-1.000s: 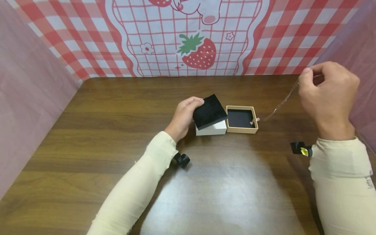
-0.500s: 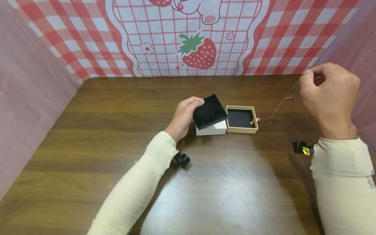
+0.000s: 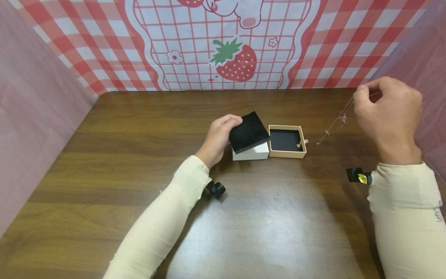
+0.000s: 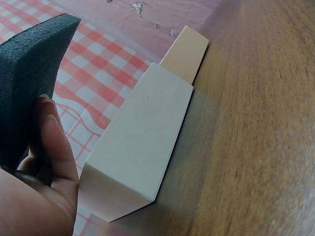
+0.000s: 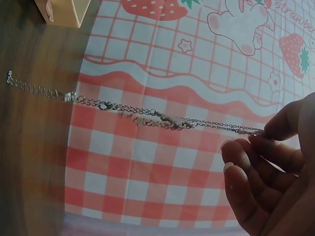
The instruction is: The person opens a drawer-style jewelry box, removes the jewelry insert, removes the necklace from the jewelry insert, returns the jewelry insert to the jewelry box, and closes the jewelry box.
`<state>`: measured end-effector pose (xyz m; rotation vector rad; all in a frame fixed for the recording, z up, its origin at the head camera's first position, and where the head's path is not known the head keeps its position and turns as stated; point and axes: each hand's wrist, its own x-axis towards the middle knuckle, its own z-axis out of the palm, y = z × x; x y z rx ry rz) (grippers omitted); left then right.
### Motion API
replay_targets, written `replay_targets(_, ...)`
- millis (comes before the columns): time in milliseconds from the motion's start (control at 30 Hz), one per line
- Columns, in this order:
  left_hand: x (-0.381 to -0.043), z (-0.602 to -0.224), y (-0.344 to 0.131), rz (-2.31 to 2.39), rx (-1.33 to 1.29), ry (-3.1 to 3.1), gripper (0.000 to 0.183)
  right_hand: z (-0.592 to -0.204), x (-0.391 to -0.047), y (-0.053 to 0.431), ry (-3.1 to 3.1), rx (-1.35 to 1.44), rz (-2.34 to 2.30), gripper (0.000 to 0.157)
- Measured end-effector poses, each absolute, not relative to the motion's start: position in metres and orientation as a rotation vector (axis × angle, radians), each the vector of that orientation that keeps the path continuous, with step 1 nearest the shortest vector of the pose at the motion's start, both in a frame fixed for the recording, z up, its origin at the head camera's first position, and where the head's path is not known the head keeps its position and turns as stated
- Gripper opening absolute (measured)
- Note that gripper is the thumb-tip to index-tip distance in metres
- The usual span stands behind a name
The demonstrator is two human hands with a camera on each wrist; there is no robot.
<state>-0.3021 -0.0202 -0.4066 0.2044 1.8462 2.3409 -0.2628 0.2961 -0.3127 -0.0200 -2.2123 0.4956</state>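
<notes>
My left hand (image 3: 221, 135) grips a square black foam pad (image 3: 249, 132) by its left edge, tilted over a white box (image 3: 251, 153). In the left wrist view the foam pad (image 4: 22, 78) stands apart from the white box (image 4: 138, 132). Raised at the right, my right hand (image 3: 391, 116) pinches a thin silver chain necklace between thumb and forefinger. The necklace (image 5: 162, 118) hangs doubled, with small links bunched midway and a tiny end piece at the bottom. Right of the white box sits an open tan box tray (image 3: 287, 155) with a dark inside and a small ribbon tab (image 3: 306, 142).
The boxes stand on a brown wooden table (image 3: 139, 170). Behind its far edge hangs a red and white checked cloth (image 3: 104, 46) with a strawberry print. Pink fabric (image 3: 38, 97) borders the left side, and more hangs at the right.
The hanging necklace has swung and turned beneath my right hand, its bunched part now showing. The right hand has shifted very slightly; my left hand and the foam pad stay put.
</notes>
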Motion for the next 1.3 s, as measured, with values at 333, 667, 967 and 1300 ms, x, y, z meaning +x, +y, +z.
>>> replay_targets(333, -0.302, -0.407, -0.02, 2.347, 0.209, 1.848, 0.022, -0.315, -0.263, 0.298, -2.299, -0.046, 0.496, 0.036)
replay_targets(667, -0.302, -0.407, -0.02, 2.334, 0.207, 1.855, 0.023, -0.318, -0.261, 0.301, -2.438, -0.093, 0.476, 0.035)
replay_targets(967, -0.303, -0.408, -0.02, 2.33, 0.212, 1.86, 0.023, -0.318, -0.263, 0.305, -2.537, -0.101, 0.477, 0.037)
replay_targets(1300, -0.303, -0.408, -0.02, 2.333, 0.22, 1.866, 0.022, -0.318, -0.265, 0.309, -2.705, -0.112, 0.47, 0.038)
